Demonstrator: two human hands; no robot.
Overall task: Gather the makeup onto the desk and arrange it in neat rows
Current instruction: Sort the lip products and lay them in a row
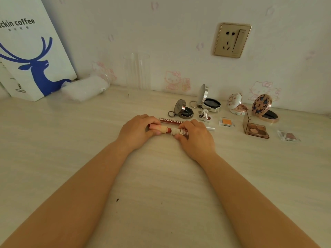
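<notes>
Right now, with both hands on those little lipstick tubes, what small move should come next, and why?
Probably set them down in line just in front of the dark red COLORKEY tube. The left hand grips a pink tube, the right hand a white tube, held end to end on the desk. The open compacts already form a row behind.

A pink lipstick tube [155, 127] and a pale ribbed one [176, 131] were held end to end, level between curled fingers [152, 120]; a dark-red labelled tube [171, 120] lay just beyond the fingertips.
</notes>
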